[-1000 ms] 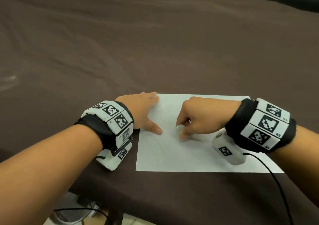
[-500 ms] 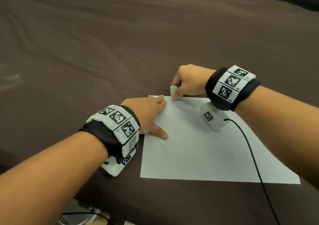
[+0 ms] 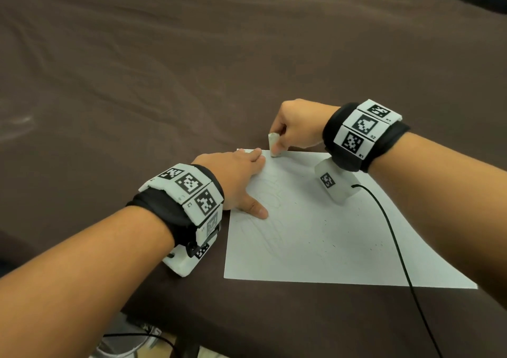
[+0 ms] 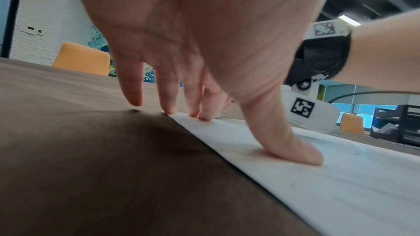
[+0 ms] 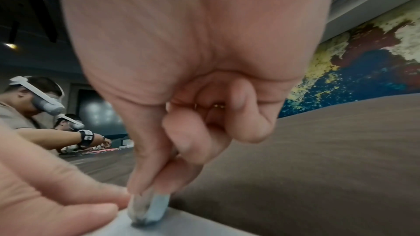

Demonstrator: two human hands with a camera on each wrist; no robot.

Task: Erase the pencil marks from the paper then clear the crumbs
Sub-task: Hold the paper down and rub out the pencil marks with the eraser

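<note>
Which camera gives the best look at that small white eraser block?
The right wrist view: the small white eraser block fills the foreground, pinched by the right hand. The head view shows it small; the left wrist view hides it.

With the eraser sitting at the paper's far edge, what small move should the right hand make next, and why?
Probably draw the eraser back toward the person, onto the faint pencil marks near the left hand's thumb. The right hand pinches the eraser at the far edge of the paper, where no lines show, while the left hand presses the sheet flat. Marks remain, so brushing off the crumbs seems premature.
</note>
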